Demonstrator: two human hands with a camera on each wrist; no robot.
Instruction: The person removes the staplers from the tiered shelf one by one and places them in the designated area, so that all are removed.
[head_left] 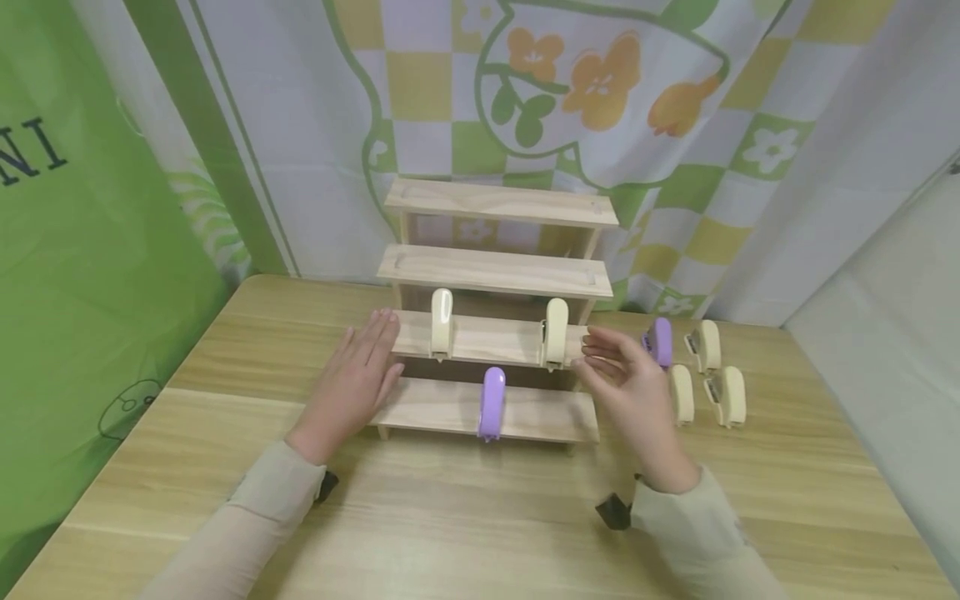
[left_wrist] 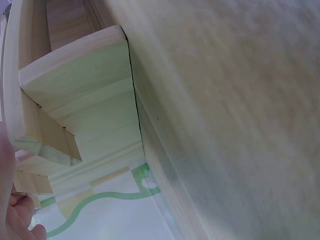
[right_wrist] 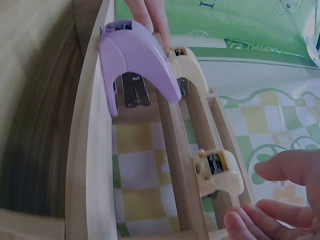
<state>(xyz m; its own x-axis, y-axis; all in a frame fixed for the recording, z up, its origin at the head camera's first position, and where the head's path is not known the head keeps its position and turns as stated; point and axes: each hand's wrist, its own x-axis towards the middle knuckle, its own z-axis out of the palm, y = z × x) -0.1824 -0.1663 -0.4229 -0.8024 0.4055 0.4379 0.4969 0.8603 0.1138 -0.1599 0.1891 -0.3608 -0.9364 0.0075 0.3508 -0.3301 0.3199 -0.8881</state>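
Note:
A wooden step shelf has four tiers. My left hand rests with straight fingers at the left end of the second tier from the bottom. On that tier stand a cream stapler at the left and another cream stapler at the right. Just right of the latter is my right hand, its fingers loosely bent and nothing between them; the right wrist view shows a gap between thumb and fingers beside the cream stapler. A purple stapler stands on the lowest tier.
On the table, right of the shelf, stand a purple stapler and several cream staplers, partly behind my right hand. A patterned curtain hangs behind the shelf, with green cloth at the left.

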